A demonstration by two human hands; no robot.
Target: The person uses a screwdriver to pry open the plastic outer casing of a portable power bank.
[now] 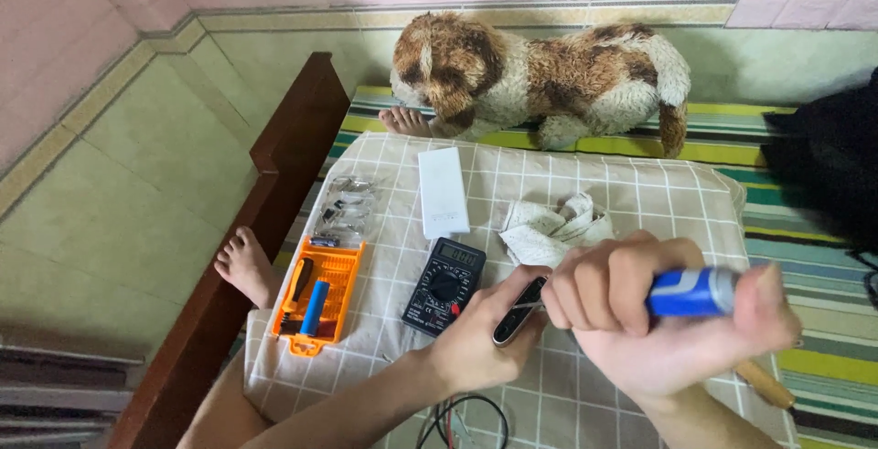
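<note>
Right hand (640, 307): squeezes a blue tool (688, 293) tight.
Left hand (485, 335): grips a thin dark device (519, 312), touching the right hand.
Left of hands: black meter (445, 285), orange tray (319, 296).
Behind hands: crumpled cloth (549, 234), white box (443, 191).
Farthest: fluffy toy dog (540, 74).

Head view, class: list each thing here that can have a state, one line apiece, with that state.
Left hand: grip shut on thin dark device.
Right hand: grip shut on blue-handled tool.
Multimeter: lying flat, face up.
Orange tool case: open, tools inside.
White box: lying flat.
White cloth: crumpled.
</note>
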